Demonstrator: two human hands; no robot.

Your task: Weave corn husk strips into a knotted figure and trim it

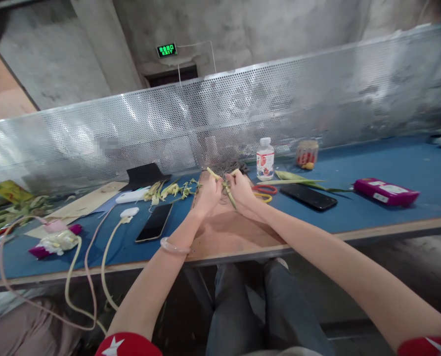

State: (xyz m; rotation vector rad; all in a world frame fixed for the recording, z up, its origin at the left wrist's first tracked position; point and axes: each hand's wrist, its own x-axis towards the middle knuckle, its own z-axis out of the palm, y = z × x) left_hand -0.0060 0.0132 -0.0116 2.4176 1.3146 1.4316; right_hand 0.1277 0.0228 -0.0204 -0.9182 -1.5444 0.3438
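I have the left hand [210, 192] and right hand [240, 189] each pinching a pale stalk [213, 173] over the brown board [235, 235] on the desk [376, 160].

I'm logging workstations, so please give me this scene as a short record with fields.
Left hand: gripping a pale stalk end
Right hand: gripping a second pale end
Under hands: brown board
Right of hands: upright bottle, jar, black phone, purple packet
Left of hands: plant scraps, dark-screened phone
Unclear: whether both ends are one piece

Yellowish plant strips [213, 173], blue tabletop [383, 157]
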